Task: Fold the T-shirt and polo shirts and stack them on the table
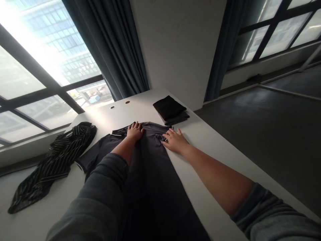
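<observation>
A person stands at a white worktop (208, 144) with both bare hands lying flat on a dark charcoal polo shirt (147, 167), which is spread out face up with its collar (117, 133) at the far end and its body running back toward the person's waist. The left hand (134, 131) sits palm down, fingers slightly spread, right beside the collar at the top of the placket. The right hand (175, 141) lies flat and open a little further along, its fingers (166, 142) resting on the shirt's far shoulder edge while the rest of the hand sits mostly over the bare worktop. Neither hand pinches any cloth. One short sleeve (91, 157) fans out to the left of the left forearm. Beyond the shirt, just past the right hand, lies a neat stack of folded black clothing (169, 107), and a rumpled black garment with white stripes (55, 160) sprawls near the worktop's left edge, apart from the shirt or barely beside it. Two round cable holes (112, 107) mark the far end of the worktop, below tall windows (50, 60) and blue-grey curtains (112, 43).
</observation>
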The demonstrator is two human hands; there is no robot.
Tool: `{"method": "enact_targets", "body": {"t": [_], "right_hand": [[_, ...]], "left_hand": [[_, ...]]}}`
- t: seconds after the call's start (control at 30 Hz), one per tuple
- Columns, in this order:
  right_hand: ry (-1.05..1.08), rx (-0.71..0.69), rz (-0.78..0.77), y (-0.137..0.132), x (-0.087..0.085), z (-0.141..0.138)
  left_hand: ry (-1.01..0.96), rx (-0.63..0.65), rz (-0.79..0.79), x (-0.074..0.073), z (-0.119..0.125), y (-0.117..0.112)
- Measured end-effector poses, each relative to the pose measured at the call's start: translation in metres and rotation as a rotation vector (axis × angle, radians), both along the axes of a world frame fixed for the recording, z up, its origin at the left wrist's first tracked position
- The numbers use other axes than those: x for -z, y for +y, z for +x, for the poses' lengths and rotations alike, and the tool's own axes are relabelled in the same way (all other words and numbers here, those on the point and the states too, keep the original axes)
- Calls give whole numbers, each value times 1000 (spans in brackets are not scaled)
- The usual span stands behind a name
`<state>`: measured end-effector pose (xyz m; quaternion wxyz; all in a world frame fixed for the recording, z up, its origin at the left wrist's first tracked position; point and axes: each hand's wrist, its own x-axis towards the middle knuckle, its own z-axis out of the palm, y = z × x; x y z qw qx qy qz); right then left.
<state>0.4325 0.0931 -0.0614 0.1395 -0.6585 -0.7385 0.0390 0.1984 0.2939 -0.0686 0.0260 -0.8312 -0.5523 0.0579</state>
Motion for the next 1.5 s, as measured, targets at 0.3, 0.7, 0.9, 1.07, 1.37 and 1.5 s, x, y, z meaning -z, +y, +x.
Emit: {"method": "enact_targets", "body": {"t": [0.3,0.7,0.9,1.07,1.37,1.5], "right_hand": [[12,51,-30,-1,3,-2],[10,61,-64,10,13,9],[10,81,-86,12,16,8],[6,108,-91,13,15,8],[37,163,-123,14,12,12],[19,120,-88,15,13,11]], "left_hand": [[-6,-102,-102,-6,1,22],[-126,15,190,-6,16,-10],[-152,165,164,-2,32,-33],[-136,5,-98,3,46,-19],[-169,-31,-85,6,51,-16],[-171,-33,-107,4,50,-15]]}}
